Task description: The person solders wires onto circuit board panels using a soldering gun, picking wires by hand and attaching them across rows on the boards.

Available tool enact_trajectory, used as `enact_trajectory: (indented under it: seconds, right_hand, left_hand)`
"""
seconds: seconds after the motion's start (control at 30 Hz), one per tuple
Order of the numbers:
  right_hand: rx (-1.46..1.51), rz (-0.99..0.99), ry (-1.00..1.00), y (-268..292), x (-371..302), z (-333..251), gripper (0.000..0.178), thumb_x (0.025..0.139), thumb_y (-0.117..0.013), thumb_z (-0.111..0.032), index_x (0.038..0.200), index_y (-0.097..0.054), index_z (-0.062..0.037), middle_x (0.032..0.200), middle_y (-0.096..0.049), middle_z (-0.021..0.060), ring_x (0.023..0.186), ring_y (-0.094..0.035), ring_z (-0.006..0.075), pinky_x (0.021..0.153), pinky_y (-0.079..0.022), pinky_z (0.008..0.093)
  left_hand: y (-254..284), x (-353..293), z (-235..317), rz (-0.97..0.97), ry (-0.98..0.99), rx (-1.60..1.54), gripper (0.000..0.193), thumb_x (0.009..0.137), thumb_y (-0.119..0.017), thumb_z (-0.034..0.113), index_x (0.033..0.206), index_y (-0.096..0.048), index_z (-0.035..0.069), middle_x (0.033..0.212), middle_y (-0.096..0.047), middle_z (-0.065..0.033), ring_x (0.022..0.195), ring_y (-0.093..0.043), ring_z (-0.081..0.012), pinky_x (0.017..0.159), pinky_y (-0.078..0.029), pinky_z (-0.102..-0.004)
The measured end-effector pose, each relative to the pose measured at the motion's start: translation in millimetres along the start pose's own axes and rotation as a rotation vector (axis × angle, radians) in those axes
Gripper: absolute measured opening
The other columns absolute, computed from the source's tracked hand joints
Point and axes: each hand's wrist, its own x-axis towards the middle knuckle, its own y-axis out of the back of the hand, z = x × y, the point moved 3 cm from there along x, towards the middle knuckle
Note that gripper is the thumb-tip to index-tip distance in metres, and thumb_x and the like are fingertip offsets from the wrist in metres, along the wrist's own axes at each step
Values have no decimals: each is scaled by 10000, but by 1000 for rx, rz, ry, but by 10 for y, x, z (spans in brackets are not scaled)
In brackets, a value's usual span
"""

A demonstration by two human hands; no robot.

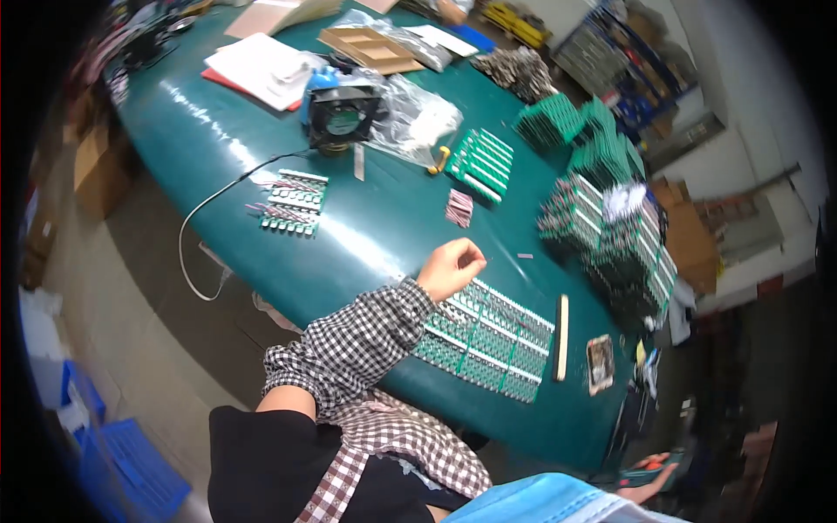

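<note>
Green circuit-board panel [488, 340] just beneath the loosely closed left hand [451, 268]; right hand [649, 475] unclear.

Near the front edge of the desk [384, 235] lies a panel of circuit boards [488, 340], and the left hand [450, 268] hangs over its rear left corner. Just right of that panel sits a narrow bar [562, 337], then a small card [601, 363] further right, close to the front right corner. Behind the hand, mid-desk, lies a little bundle of strips [459, 207]. Off to the left, by the left edge, a smaller board set [293, 202] rests with a cable [209, 209] running off the edge. Behind it stands a fan [343, 116]. Stacked boards [623, 235] crowd the right edge; papers [261, 68] lie at the far left corner.
</note>
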Motion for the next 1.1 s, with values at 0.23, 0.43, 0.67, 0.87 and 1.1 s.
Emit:
enact_trajectory:
  seconds: [0.23,0.43,0.67,0.87,1.1]
  right_hand:
    - [-253,102,418,18,-269,-1912,335,884,-612,-290,1126,-586,-60,970,-636,3,812,-606,70,628,-499,159]
    - [-376,221,611,22,-243,-2974,398,935,-521,-289,1235,-518,-28,1189,-582,55,1063,-551,127,882,-435,217]
    - [138,-367,133,-696,-147,-911,398,846,-661,-281,1112,-465,-58,919,-501,15,744,-516,87,597,-456,211]
    - [754,-284,-439,-578,-214,1816,380,830,-664,-368,1070,-510,-116,846,-525,-29,689,-520,90,583,-460,227]
    - [939,-359,-423,-546,-285,2276,334,871,-620,-337,1026,-514,-61,854,-532,16,793,-558,138,701,-534,302]
  left_hand:
    - [6,-66,221,-35,-28,-66,101,832,-634,93,838,-578,8,750,-576,-14,651,-531,-61,585,-439,-219]
    - [-92,-106,140,-120,57,-121,101,844,-630,93,872,-573,14,739,-572,-3,649,-525,-51,584,-434,-206]
    - [-58,-150,246,-126,65,-3,96,844,-618,77,881,-575,-1,776,-601,-24,672,-552,-60,613,-452,-212]
    - [-64,-95,66,-83,166,6,84,847,-624,51,894,-579,-1,784,-587,-4,664,-529,-38,604,-436,-180]
    - [1,-141,4,-105,275,50,102,856,-633,61,905,-560,8,730,-561,33,603,-485,-3,529,-382,-150]
